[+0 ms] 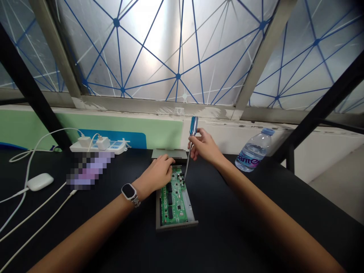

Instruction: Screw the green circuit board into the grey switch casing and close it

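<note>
A green circuit board (174, 201) lies in an open grey metal case tray (191, 212) on the black table (227, 227). My right hand (205, 146) is shut on a blue-handled screwdriver (193, 126), held upright and slightly tilted. Its thin metal shaft (187, 161) reaches down to the board's far right area, and the tip sits among the components. My left hand (159, 172) lies flat over the far end of the board and holds nothing. Its fingers hide that corner of the board. A flat grey metal cover (169, 153) stands just beyond the tray.
A water bottle (254, 151) stands at the right. On the left are a white power strip (99, 146) with plugged-in chargers, a white earbud case (40, 182), loose white cables and a pixelated patch (90, 170). Black metal bars (321, 110) cross both sides above the table.
</note>
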Motion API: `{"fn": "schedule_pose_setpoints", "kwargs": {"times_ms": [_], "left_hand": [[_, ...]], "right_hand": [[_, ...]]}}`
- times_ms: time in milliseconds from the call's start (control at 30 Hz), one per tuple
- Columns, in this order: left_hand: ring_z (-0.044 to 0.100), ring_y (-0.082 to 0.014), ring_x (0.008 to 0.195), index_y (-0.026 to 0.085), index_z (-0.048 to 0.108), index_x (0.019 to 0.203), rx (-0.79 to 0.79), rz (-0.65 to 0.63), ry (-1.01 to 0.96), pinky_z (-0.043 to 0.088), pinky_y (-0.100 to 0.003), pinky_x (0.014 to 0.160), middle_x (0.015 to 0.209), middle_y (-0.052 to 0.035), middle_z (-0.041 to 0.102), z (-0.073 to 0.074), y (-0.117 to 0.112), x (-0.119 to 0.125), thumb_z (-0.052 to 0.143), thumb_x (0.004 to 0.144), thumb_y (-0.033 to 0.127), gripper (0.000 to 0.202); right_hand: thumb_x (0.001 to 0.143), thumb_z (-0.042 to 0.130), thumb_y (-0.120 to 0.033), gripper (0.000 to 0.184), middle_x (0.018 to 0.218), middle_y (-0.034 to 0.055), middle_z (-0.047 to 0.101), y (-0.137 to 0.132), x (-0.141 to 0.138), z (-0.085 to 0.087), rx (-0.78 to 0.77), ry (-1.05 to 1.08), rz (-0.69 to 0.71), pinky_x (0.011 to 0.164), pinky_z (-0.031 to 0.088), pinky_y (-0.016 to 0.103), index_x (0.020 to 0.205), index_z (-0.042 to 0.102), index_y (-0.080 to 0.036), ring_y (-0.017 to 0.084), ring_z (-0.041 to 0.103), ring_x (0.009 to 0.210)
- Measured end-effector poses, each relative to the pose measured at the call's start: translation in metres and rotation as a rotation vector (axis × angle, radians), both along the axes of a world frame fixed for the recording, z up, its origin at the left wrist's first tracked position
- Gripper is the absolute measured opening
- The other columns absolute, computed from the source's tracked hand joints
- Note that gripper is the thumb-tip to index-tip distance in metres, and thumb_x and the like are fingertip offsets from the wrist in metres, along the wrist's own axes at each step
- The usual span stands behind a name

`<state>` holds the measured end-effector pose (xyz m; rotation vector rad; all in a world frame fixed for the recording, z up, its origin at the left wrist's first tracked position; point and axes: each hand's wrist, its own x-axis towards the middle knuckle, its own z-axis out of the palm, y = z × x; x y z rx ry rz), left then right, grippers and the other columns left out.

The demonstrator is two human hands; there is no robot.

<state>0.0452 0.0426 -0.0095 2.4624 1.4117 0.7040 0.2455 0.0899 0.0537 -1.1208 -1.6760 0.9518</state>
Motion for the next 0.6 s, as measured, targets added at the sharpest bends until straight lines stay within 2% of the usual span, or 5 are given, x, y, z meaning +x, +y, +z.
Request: {"fn": "schedule_pose_setpoints", "kwargs": {"times_ms": [67, 133, 267, 600], "left_hand": [[0.06, -0.0321, 0.113, 0.016, 0.066, 0.12, -0.054, -0.055, -0.059, 0.045, -0.046, 0.101, 0.116, -0.0157, 0.064, -0.008, 0.008, 0.004, 0.034, 0.098, 0.019, 0.039], [0.061, -0.0302, 0.112, 0.017, 0.066, 0.118, -0.049, -0.053, -0.098, 0.046, -0.044, 0.1, 0.115, -0.014, 0.065, -0.016, 0.012, 0.005, 0.033, 0.097, 0.017, 0.038], [0.063, -0.0271, 0.107, 0.02, 0.064, 0.116, -0.003, -0.03, -0.119, 0.049, -0.042, 0.096, 0.116, -0.0099, 0.064, -0.027, 0.009, 0.0, 0.036, 0.097, 0.014, 0.035], [0.065, -0.0245, 0.103, 0.022, 0.065, 0.105, 0.006, -0.04, -0.089, 0.05, -0.039, 0.09, 0.107, -0.0058, 0.067, -0.022, -0.001, -0.008, 0.041, 0.096, 0.014, 0.027]], "right_hand": [[0.095, 0.051, -0.034, 0.024, 0.071, -0.0064, 0.059, -0.005, -0.003, 0.002, 0.124, 0.064, -0.009, 0.038, 0.048, 0.022, 0.11, 0.035, -0.026, 0.012, 0.059, 0.042], [0.098, 0.048, -0.037, 0.023, 0.076, -0.0055, 0.059, -0.009, -0.006, 0.002, 0.232, 0.085, -0.028, 0.041, 0.048, 0.021, 0.112, 0.033, -0.027, 0.01, 0.059, 0.045], [0.1, 0.048, -0.038, 0.023, 0.083, -0.0022, 0.059, -0.014, -0.011, -0.002, 0.343, 0.068, -0.021, 0.044, 0.047, 0.023, 0.116, 0.035, -0.028, 0.009, 0.057, 0.047], [0.101, 0.047, -0.038, 0.026, 0.085, -0.0008, 0.06, -0.026, -0.025, -0.011, 0.444, -0.081, 0.037, 0.05, 0.042, 0.028, 0.121, 0.037, -0.026, 0.01, 0.052, 0.051]]}}
